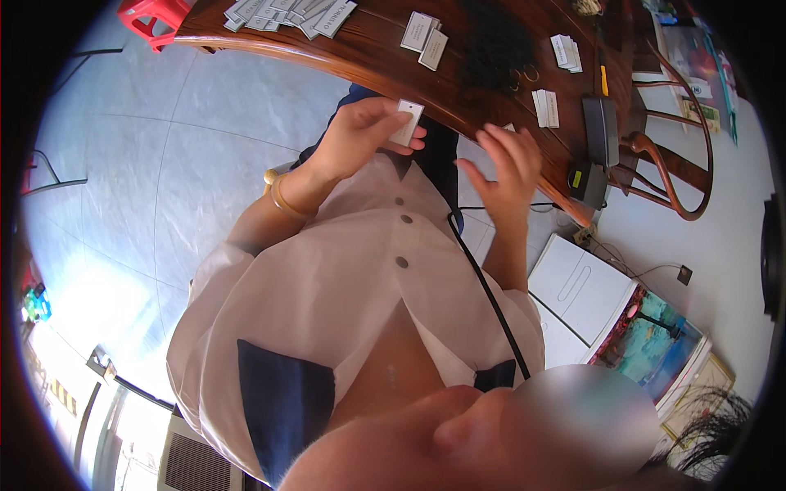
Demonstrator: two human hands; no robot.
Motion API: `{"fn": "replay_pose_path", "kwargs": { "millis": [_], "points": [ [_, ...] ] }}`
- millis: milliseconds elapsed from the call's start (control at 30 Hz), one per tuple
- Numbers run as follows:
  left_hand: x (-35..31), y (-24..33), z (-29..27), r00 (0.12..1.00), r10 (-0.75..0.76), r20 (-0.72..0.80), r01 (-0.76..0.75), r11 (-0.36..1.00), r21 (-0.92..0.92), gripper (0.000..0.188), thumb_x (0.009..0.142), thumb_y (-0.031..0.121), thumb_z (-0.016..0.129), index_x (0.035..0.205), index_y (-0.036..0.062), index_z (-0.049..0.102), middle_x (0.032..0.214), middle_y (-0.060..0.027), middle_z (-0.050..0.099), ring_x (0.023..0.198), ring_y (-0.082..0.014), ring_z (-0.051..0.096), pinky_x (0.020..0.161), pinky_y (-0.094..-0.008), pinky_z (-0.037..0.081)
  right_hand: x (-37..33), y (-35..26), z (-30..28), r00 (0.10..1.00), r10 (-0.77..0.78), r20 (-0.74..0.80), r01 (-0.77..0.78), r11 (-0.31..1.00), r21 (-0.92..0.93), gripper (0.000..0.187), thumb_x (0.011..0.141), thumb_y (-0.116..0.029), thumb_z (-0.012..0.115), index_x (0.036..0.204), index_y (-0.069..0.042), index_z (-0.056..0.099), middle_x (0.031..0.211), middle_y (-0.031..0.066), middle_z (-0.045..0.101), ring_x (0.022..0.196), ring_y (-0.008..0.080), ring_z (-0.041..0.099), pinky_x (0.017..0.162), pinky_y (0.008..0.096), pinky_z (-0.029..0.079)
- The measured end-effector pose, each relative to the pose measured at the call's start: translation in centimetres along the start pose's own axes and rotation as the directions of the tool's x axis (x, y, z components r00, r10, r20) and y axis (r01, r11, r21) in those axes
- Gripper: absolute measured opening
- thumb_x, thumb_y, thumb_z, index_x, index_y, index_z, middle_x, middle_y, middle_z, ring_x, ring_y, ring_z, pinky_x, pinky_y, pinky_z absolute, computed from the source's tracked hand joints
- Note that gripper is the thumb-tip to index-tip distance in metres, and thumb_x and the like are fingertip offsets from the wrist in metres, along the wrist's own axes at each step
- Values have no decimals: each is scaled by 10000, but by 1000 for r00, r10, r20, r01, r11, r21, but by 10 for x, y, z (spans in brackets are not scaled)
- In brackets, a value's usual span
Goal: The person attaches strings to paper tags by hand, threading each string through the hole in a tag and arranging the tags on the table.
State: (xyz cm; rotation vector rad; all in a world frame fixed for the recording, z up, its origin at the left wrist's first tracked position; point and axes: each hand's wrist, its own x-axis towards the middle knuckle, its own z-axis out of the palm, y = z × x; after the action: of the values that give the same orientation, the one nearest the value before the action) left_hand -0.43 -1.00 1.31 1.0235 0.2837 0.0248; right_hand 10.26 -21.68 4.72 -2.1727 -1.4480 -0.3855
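Note:
My left hand (360, 135) pinches a small white hang tag (407, 123) with a hole near its top, thumb on the face and fingers behind. It is held just off the front edge of the dark wooden table (368, 69). To its right my right hand (509, 168) is raised at the table edge, thumb apart from the fingers, with nothing visible in it. Beyond the fingertips lies a dark heap of black strings (495, 49). A short stack of tags (419, 31) with a single tag (433, 50) beside it lies left of the strings.
Many tags (282, 15) spread at the table's far left. Two small stacks, a farther one (565, 53) and a nearer one (545, 109), lie at the right. By them are a yellow pen-like stick (604, 80) and a dark box (600, 131). A wooden chair (675, 155) stands right.

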Motion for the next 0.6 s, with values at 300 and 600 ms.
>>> {"fn": "replay_pose_path", "kwargs": {
  "millis": [300,600],
  "points": [
    [4,-5,6,999,-48,19,50,992,-119,230,922,92,432,1081,-65,485,983,-180,610,861,-254,636,742,-317,531,-55,40,-16,994,104,-12,-100,899,-426,338,697,-213,726,1004,-114,623,1047,6,570,955,192,532,929,425,374],
    [8,-14,16,996,-95,-2,91,963,-254,248,938,96,387,1138,-26,469,1101,-200,567,999,-302,589,822,-360,511,-12,20,1,927,3,-376,-84,976,-201,137,702,-129,728,778,-129,614,766,-41,589,695,143,555,926,389,377]
  ]
}}
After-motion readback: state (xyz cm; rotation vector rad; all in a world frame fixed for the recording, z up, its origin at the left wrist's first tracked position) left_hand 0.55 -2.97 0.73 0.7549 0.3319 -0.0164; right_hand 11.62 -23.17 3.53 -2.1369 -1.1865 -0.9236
